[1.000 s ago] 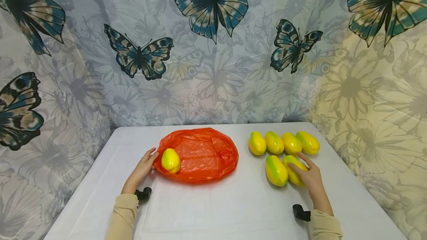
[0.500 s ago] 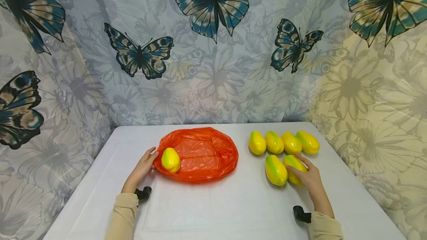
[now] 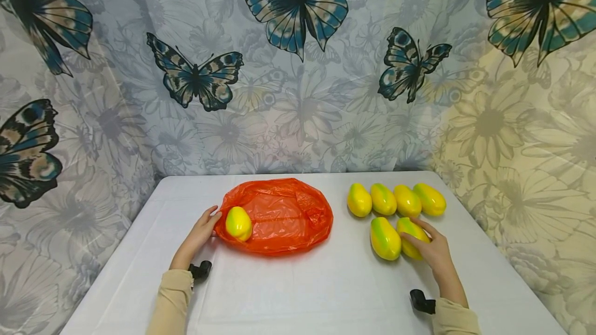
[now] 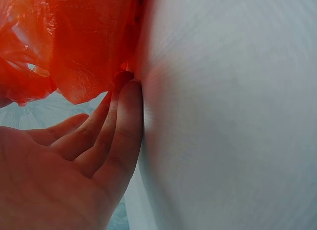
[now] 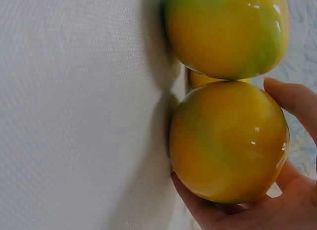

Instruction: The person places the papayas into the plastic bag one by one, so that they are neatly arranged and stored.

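Observation:
A red plastic bag (image 3: 284, 221) lies spread with its mouth up on the table, and one yellow-green mango (image 3: 239, 224) sits inside at its left end. My left hand (image 3: 199, 232) touches the bag's left edge; in the left wrist view its fingers (image 4: 126, 121) are nearly straight against the plastic, low by the tabletop. At the right, my right hand (image 3: 434, 246) holds a glossy mango (image 5: 229, 141), thumb on one side and fingers curled round the other. That mango still rests on or very near the table, touching or nearly touching a neighbouring mango (image 3: 385, 238).
Behind the right hand, several more mangoes (image 3: 383, 199) lie in a row towards the back right of the white table (image 3: 298, 293). A cloth backdrop (image 3: 302, 133) with butterflies rises at the table's back edge. Black wrist cameras (image 3: 421, 301) sit on both wrists.
The mango under my right hand has shifted very slightly right and turned a little. The left hand, the bag and the other mangoes stay as they were.

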Motion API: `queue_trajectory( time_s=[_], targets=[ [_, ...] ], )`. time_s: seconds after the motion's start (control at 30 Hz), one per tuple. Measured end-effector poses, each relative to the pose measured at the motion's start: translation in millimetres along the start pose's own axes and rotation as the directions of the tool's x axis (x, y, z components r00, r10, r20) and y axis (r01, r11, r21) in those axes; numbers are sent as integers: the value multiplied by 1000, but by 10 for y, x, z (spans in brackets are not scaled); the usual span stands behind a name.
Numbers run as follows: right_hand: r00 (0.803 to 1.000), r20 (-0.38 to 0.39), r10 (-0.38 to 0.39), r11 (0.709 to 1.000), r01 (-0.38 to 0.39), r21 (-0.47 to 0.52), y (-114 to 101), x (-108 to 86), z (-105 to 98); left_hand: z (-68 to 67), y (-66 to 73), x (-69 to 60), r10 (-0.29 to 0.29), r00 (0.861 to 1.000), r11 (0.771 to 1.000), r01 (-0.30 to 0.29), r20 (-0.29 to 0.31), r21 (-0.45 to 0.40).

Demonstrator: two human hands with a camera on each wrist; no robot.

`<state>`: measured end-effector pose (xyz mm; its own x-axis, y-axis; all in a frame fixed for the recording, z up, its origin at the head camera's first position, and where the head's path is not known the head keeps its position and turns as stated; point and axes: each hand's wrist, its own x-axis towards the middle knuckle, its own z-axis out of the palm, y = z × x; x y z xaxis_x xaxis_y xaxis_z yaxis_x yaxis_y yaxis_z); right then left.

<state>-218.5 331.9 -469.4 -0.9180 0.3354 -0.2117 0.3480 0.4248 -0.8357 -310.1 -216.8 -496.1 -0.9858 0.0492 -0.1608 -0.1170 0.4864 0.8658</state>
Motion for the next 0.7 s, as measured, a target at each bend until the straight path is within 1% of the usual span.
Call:
queue_trajectory(
  time_s=[0.13,0.4,0.7],
  targets=[
    [1000,-14,-4,1000,4,7,10,3,-4,0,-1,-1,-5,1000,1000,5,3,7],
    [998,-58,2,1000,0,30,-3,6,-37,7,-13,9,21,1000,1000,-21,-5,8],
    [996,-89,1,1000,1,29,-26,32,-92,-4,-16,4,24,1000,1000,-24,-6,1]
  ],
)
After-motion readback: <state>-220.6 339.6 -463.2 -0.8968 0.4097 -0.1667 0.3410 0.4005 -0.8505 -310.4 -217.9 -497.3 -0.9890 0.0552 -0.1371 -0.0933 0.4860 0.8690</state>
